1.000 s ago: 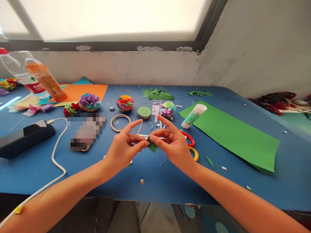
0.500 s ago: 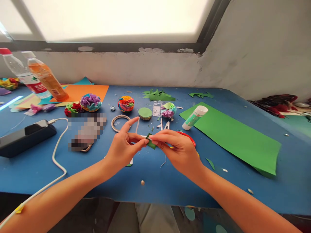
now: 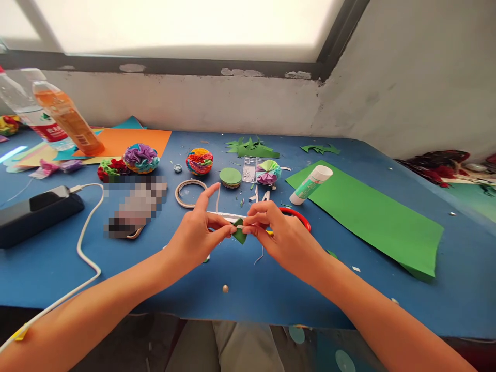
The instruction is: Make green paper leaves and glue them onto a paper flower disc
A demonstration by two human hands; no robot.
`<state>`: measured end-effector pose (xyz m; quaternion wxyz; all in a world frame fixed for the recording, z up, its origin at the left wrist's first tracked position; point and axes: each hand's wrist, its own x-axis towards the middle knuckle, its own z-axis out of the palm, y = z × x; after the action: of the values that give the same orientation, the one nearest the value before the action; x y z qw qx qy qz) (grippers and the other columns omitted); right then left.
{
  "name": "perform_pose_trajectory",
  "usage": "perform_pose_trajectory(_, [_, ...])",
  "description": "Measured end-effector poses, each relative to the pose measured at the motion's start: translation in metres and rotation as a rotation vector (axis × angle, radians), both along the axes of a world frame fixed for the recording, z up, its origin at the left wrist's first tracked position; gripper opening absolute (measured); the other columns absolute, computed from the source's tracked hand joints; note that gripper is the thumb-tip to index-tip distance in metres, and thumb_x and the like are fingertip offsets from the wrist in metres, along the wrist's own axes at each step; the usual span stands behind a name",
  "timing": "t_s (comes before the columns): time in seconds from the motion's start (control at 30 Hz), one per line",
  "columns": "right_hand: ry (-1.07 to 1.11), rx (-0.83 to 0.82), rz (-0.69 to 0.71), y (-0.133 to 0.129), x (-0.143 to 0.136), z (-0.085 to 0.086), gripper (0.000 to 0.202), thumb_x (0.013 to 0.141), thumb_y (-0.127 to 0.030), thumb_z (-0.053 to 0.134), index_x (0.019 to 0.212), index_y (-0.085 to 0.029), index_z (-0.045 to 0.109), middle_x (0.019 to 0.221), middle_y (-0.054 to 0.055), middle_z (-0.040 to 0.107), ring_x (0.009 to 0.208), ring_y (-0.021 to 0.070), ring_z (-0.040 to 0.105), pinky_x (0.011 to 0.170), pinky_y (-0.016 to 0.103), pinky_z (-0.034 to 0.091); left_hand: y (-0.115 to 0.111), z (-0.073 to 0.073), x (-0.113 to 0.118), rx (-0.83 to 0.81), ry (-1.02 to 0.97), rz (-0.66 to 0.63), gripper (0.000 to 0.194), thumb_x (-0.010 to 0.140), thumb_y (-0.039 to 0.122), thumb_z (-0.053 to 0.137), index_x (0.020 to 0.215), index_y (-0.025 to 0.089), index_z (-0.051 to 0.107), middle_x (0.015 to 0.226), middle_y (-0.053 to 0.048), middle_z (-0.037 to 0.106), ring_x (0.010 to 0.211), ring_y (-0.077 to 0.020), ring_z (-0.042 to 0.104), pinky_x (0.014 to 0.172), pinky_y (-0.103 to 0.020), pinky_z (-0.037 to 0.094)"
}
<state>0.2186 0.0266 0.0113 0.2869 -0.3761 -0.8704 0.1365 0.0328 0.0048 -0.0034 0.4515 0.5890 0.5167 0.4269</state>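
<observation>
My left hand (image 3: 189,227) pinches a small folded piece of green paper (image 3: 240,236) between thumb and fingers. Its index finger points up and away, with a thin white strip (image 3: 218,200) hanging from the tip. My right hand (image 3: 282,232) is closed at the other edge of that paper, thumb and fingertips together over a small white bit on it. Just behind the hands lie scissors with a red handle (image 3: 304,218), partly covered by my right hand. A stack of round green paper discs (image 3: 230,176) and a tape roll (image 3: 178,193) sit farther back.
A glue stick (image 3: 312,184) lies on a large green sheet (image 3: 380,222) at the right. Ruffled paper balls (image 3: 199,162) and green scraps (image 3: 258,150) are at the back. Leftward are a phone (image 3: 135,209), a black device (image 3: 39,214) with a white cable, and two bottles (image 3: 72,121).
The green paper piece has turned and its pointed corner hangs lower. My right fingers have curled and shifted slightly at its edge. The view has tilted down a little.
</observation>
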Motion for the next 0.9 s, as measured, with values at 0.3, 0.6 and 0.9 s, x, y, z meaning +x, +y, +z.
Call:
perform_pose_trajectory(0.3, [-0.310, 0.235, 0.022, 0.003, 0.004, -0.009, 0.017, 0.088, -0.009, 0.039, 0.099, -0.020, 0.045, 0.065, 0.000, 0.064, 0.052, 0.0144, 0.058, 0.044, 0.021, 0.028, -0.002, -0.005, -0.001, 0.044, 0.106, -0.046, 0.079, 0.075, 0.019, 0.059, 0.142, 0.024, 0.018, 0.075, 0.000, 0.071, 0.062, -0.0143, 0.061, 0.059, -0.024, 0.047])
perform_pose_trajectory(0.6, [-0.297, 0.457, 0.095, -0.005, 0.001, 0.004, 0.019, 0.089, -0.010, 0.037, 0.089, -0.018, 0.054, 0.058, -0.001, 0.055, 0.052, 0.0125, 0.050, 0.053, 0.024, 0.032, -0.002, -0.002, 0.000, 0.035, 0.151, -0.042, 0.079, 0.075, 0.015, 0.057, 0.143, 0.022, 0.017, 0.073, 0.001, 0.071, 0.061, -0.0149, 0.063, 0.059, -0.023, 0.048])
perform_pose_trajectory(0.9, [-0.381, 0.420, 0.150, -0.002, -0.003, 0.000, 0.024, 0.088, -0.007, 0.036, 0.080, -0.016, 0.057, 0.055, -0.001, 0.050, 0.050, 0.0123, 0.045, 0.049, 0.025, 0.028, -0.005, -0.001, -0.001, 0.115, 0.264, -0.105, 0.073, 0.078, 0.014, 0.050, 0.143, 0.020, 0.017, 0.074, 0.002, 0.072, 0.061, -0.0142, 0.063, 0.062, -0.023, 0.046])
